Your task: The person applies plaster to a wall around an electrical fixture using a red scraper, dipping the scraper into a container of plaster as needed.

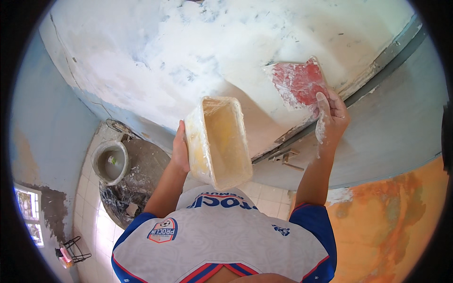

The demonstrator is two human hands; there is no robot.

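My left hand [180,150] grips the side of a rectangular plastic tub [194,141], cream-coloured and smeared with white and yellowish filler. The tub is tilted, and its inside shows residue along the walls. In my right hand [333,118] is a red putty spreader [299,81], coated in white paste, pinched at its lower right corner. The spreader lies against or very close to the white patched wall [188,42]; exact contact I cannot tell. White paste also covers my right thumb and wrist.
Right of the wall patch runs a dark frame strip [361,96], with a handle [289,158] below it. At lower left, a round grey table [150,158] bears a round bucket [96,165] and a black plastic bag [123,203]. A black wire rack [78,250] stands on the tiled floor.
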